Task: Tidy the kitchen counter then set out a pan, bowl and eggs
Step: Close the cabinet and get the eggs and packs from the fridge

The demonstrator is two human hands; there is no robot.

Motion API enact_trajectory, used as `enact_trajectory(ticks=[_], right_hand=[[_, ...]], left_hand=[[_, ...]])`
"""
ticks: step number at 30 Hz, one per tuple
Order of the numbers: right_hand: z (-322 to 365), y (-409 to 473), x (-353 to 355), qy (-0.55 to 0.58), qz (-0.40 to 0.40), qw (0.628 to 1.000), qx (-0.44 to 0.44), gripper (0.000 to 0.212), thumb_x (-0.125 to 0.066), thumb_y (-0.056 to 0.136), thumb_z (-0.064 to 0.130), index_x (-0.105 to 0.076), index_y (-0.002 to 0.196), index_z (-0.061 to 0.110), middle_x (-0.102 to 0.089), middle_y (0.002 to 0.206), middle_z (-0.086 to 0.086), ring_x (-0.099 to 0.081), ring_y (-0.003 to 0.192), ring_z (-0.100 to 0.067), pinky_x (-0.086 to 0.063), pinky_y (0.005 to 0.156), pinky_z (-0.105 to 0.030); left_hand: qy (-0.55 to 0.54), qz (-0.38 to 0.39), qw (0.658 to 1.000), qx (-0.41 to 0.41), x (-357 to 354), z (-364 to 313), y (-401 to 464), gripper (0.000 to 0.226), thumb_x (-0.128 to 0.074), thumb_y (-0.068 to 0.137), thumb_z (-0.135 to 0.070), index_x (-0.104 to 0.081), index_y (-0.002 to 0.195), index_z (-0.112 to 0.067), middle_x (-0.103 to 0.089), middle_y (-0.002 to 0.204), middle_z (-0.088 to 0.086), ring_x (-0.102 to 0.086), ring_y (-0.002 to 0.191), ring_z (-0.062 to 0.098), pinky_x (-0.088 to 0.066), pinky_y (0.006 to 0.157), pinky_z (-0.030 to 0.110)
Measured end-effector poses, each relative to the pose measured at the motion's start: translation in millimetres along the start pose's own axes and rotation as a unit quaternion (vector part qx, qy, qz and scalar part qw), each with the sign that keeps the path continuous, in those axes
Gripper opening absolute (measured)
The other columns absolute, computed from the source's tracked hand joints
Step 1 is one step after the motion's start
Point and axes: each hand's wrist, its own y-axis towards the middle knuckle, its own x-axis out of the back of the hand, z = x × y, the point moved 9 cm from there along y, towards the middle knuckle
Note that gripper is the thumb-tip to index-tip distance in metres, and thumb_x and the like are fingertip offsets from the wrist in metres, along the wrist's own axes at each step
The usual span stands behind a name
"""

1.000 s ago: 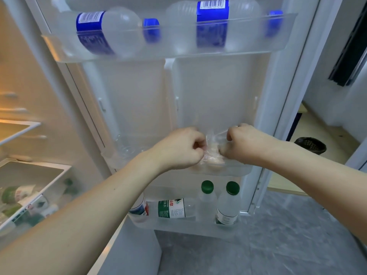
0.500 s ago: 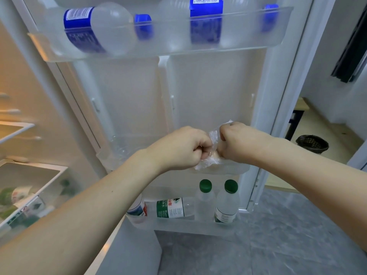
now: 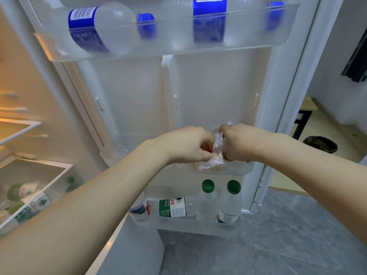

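Observation:
A clear plastic bag with pale rounded shapes inside, probably eggs, sits in the middle shelf of the open fridge door. My left hand pinches the bag's left side with curled fingers. My right hand grips the bag's top edge from the right. The two hands are almost touching, and they hide most of the bag. No pan or bowl is in view.
The top door shelf holds blue-labelled bottles lying down. Green-capped water bottles stand in the bottom door shelf. The fridge interior with a drawer is at left. A dark bin stands on the floor at right.
Both hands have stayed at the bag on the middle door shelf, working its top edge; the plastic between them now stands up more. The view shifted slightly.

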Motion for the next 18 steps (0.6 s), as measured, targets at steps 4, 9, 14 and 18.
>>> enact_trajectory(ticks=[4,9,14,18], right_hand=[[-2.6,2.5,-2.3,0.004,0.003,1.000,0.000,0.039,-0.055,0.086,0.021,-0.041,0.120,0.010,-0.049,0.083,-0.002,-0.056,0.064,-0.017,-0.055,0.054,-0.032],[-12.1,6.5,-6.3,0.040,0.035,0.999,-0.008,0.033,-0.065,0.081,0.026,-0.044,0.106,0.020,-0.049,0.085,0.002,-0.064,0.063,-0.017,-0.057,0.055,-0.029],[-10.7,7.1,-8.6,0.048,0.039,0.998,0.008,0.028,-0.064,0.082,0.024,-0.046,0.103,0.023,-0.051,0.088,0.002,-0.061,0.069,-0.016,-0.054,0.052,-0.025],[-11.4,8.9,-10.5,0.032,0.035,0.999,0.016,0.019,-0.063,0.081,0.023,-0.054,0.098,0.018,-0.055,0.086,-0.001,-0.064,0.069,-0.017,-0.056,0.053,-0.026]], left_hand=[[-0.014,0.014,0.999,0.035,-1.4,3.9,5.5,0.006,-0.064,0.083,-0.030,-0.067,0.082,-0.025,-0.069,0.082,-0.009,-0.064,0.080,0.015,-0.052,0.072,0.034],[-0.017,0.025,0.997,0.069,-4.3,3.0,10.0,0.023,-0.067,0.081,-0.043,-0.065,0.085,-0.021,-0.070,0.089,-0.004,-0.062,0.077,0.015,-0.048,0.066,0.029],[0.005,0.012,0.995,0.102,-7.3,2.6,15.8,0.023,-0.066,0.079,-0.036,-0.064,0.087,-0.014,-0.068,0.085,0.005,-0.053,0.065,0.019,-0.040,0.055,0.025],[0.000,0.022,0.993,0.113,-7.2,2.4,17.4,0.018,-0.068,0.078,-0.033,-0.059,0.085,-0.019,-0.067,0.085,0.003,-0.055,0.064,0.018,-0.040,0.053,0.024]])
